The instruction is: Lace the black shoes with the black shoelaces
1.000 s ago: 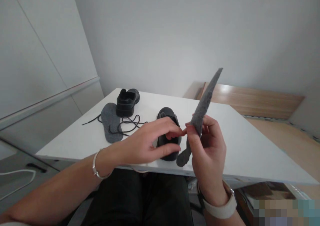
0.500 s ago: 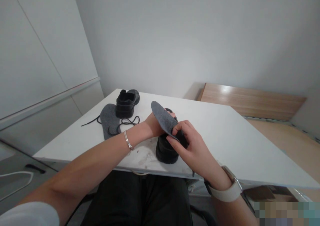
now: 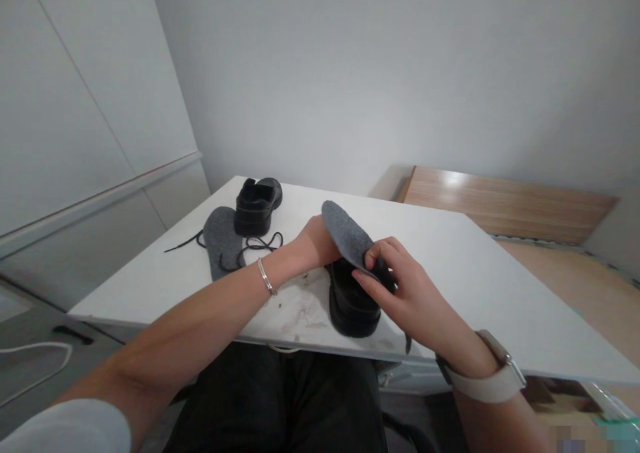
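Note:
A grey felt insole [image 3: 347, 233] is pinched at its near end between the thumb and fingers of my right hand [image 3: 397, 276]. It slants up and to the left above a black shoe [image 3: 353, 306] at the table's front edge, heel towards me. My left hand [image 3: 320, 239] reaches behind the insole to the far part of this shoe and appears to grip it; its fingers are hidden there. Farther left stands a second black shoe [image 3: 254, 209]. Beside it lies another grey insole [image 3: 220, 236], with a black shoelace [image 3: 260, 243] lying loosely over and around it.
All this is on a white table [image 3: 450, 293], with dark smudges and crumbs near the front shoe. A grey wall rises behind it, white cabinets [image 3: 75, 106] stand at the left, and a wooden board [image 3: 500, 199] is beyond the right side.
The front shoe, the held insole and both hands have shifted to the right. My left hand's fingertips, partly visible before, are now behind the insole. The second shoe stays put.

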Motion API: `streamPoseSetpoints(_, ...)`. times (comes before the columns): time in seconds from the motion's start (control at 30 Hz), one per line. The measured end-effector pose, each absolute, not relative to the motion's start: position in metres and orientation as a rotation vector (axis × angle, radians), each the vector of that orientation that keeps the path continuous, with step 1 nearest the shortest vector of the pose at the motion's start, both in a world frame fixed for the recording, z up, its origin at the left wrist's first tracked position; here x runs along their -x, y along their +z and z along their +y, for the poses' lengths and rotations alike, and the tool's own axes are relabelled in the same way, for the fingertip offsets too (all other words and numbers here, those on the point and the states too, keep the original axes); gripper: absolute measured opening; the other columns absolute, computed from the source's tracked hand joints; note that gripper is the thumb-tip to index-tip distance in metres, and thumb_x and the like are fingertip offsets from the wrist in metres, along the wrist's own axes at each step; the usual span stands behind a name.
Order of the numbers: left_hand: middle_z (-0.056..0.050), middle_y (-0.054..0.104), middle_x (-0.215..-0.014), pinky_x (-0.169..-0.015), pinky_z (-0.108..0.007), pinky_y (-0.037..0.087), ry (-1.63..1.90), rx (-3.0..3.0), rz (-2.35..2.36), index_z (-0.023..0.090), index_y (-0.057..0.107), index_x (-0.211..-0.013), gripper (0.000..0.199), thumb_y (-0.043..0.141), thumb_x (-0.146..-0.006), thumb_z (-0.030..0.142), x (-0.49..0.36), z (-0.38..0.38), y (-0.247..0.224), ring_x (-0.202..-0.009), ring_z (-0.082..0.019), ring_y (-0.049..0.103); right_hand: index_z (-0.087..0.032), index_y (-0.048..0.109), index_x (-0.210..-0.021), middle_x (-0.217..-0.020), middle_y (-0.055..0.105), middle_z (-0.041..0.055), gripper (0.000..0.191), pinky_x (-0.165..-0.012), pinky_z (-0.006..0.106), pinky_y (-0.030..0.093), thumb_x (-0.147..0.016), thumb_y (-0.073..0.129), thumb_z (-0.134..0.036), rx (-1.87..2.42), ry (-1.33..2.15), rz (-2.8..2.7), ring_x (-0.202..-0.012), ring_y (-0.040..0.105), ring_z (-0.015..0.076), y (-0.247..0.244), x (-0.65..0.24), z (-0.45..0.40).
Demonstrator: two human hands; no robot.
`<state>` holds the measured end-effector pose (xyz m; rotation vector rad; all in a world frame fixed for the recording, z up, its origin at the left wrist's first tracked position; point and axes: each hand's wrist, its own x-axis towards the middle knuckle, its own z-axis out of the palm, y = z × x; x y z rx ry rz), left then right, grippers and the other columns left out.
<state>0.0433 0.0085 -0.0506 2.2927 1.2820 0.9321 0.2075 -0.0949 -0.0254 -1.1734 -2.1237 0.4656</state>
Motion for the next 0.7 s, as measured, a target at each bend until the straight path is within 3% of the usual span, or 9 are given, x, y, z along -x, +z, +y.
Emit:
streamPoseSetpoints(0.13, -0.001, 0.063, -0.069, -0.069, -0.028, 0.043, 1.087, -2.190, 1.365, 0.017, 0.064, -0.085, 0.005, 0.062, -0.085, 0.022, -0.035, 0.009, -0.057, -0.071, -0.019, 0.059, -0.022, 0.053, -0.085, -0.090, 0.055, 0.0040, 0.019, -0.066, 0.032, 0.046, -0.092, 0.059, -0.038, 1.246, 0.423, -2.080, -0.078, 0.055, 0.0176, -0.015, -0.227, -0.091)
streamPoseSetpoints(0.23, 0.006, 0.059, -0.064, -0.066, -0.024, 0.042, 1.289, -2.018, 1.234, 0.021, 0.060, -0.105, 0.023, 0.064, -0.083, 0.019, -0.032, 0.011, -0.065, -0.062, -0.014, 0.053, -0.022, 0.059, -0.085, -0.088, 0.058, 0.0063, 0.022, -0.057, 0.033, 0.046, -0.090, 0.060, -0.044, 1.287, 0.281, -2.103, -0.070, 0.056, 0.0175, 0.008, -0.248, -0.087)
streamPoseSetpoints(0.33, 0.000, 0.068, -0.079, -0.075, -0.027, 0.047, 1.343, -1.933, 1.039, 0.018, 0.065, -0.092, 0.013, 0.056, -0.084, 0.012, -0.035, 0.014, -0.072, -0.074, -0.014, 0.060, -0.023, 0.066, -0.080, -0.081, 0.063, 0.0089, 0.024, -0.049, 0.033, 0.042, -0.085, 0.064, -0.046, 1.322, 0.226, -2.350, -0.057, 0.054, 0.0147, 0.039, -0.265, -0.085)
streamPoseSetpoints(0.4, -0.006, 0.073, -0.091, -0.086, -0.031, 0.049, 1.304, -1.862, 0.959, 0.015, 0.070, -0.084, 0.022, 0.049, -0.084, 0.008, -0.038, 0.016, -0.074, -0.087, -0.017, 0.065, -0.024, 0.069, -0.073, -0.074, 0.064, 0.0086, 0.025, -0.046, 0.032, 0.038, -0.083, 0.065, -0.046, 1.399, 0.204, -2.509, -0.052, 0.054, 0.0133, 0.056, -0.269, -0.084)
streamPoseSetpoints(0.53, -0.012, 0.073, -0.115, -0.105, -0.037, 0.046, 1.226, -1.624, 0.829, 0.011, 0.075, -0.101, 0.041, 0.049, -0.070, 0.002, -0.040, 0.018, -0.077, -0.110, -0.022, 0.065, -0.025, 0.070, -0.066, -0.058, 0.063, 0.0036, 0.018, -0.043, 0.030, 0.032, -0.076, 0.070, -0.040, 1.875, 0.165, -2.695, -0.043, 0.052, 0.0127, 0.072, -0.255, -0.081)
streamPoseSetpoints(0.7, -0.013, 0.073, -0.118, -0.104, -0.041, 0.049, 1.166, -1.363, 0.726, 0.009, 0.073, -0.114, 0.058, 0.049, -0.061, 0.004, -0.035, 0.018, -0.082, -0.109, -0.026, 0.066, -0.020, 0.071, -0.065, -0.058, 0.067, 0.0039, 0.027, -0.041, 0.028, 0.031, -0.081, 0.062, -0.040, 2.105, 0.208, -2.906, -0.042, 0.053, 0.0135, 0.076, -0.210, -0.069)
